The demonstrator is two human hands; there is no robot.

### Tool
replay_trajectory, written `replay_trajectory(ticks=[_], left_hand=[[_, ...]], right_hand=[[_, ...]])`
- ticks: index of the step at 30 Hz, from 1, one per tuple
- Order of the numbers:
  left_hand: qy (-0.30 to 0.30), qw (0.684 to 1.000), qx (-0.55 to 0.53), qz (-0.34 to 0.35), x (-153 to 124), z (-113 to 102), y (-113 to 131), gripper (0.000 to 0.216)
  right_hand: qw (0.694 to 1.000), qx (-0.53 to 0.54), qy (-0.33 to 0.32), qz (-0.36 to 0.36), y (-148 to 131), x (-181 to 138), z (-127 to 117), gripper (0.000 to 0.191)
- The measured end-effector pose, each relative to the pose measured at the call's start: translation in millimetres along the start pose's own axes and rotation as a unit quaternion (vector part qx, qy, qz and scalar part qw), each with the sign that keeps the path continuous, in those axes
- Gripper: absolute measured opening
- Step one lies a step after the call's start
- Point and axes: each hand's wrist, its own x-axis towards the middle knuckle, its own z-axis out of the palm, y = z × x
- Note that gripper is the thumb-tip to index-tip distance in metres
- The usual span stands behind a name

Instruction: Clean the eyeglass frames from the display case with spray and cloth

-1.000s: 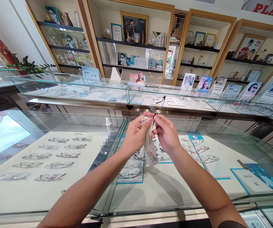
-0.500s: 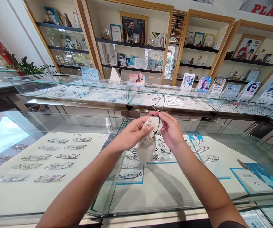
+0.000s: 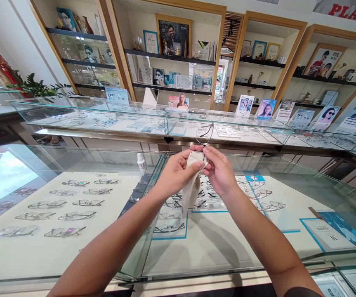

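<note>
Both my hands are raised over a glass display counter [image 3: 72, 264]. My left hand [image 3: 178, 171] pinches a beige cleaning cloth [image 3: 192, 187] that hangs down between the hands. My right hand [image 3: 219, 171] grips a pair of thin dark-framed glasses [image 3: 204, 134]; one lens sticks up above my fingers, and the other part is wrapped in the cloth. Fingers of both hands are closed and meet at the cloth.
Under the glass lie several rows of spectacle frames [image 3: 57, 204] on white trays. A small spray bottle [image 3: 140, 162] stands on the counter left of my hands. A second glass counter [image 3: 103, 119] runs behind, with leaflets [image 3: 267, 109] and wooden wall shelves [image 3: 171, 55] beyond.
The cloth has shifted and bunched between my fingers as my hands rub the glasses. The frame's raised lens has tilted slightly. The hands stay in the same place.
</note>
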Motion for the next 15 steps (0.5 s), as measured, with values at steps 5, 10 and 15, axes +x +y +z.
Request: replay_trajectory(ticks=[5,10,15], left_hand=[[0.057,0.998,0.022,-0.006,-3.2,5.3,-1.1,0.054],[0.076,0.997,0.031,0.004,-3.8,7.8,-0.7,0.053],[0.063,0.998,0.005,-0.008,-1.6,4.1,-6.3,0.058]], right_hand=[[1.000,-0.023,-0.013,-0.013,1.2,-3.7,6.5,0.019],[0.999,-0.040,-0.024,-0.023,1.3,-5.6,8.0,0.020],[0.999,-0.033,-0.003,-0.011,-2.5,-3.7,6.7,0.020]])
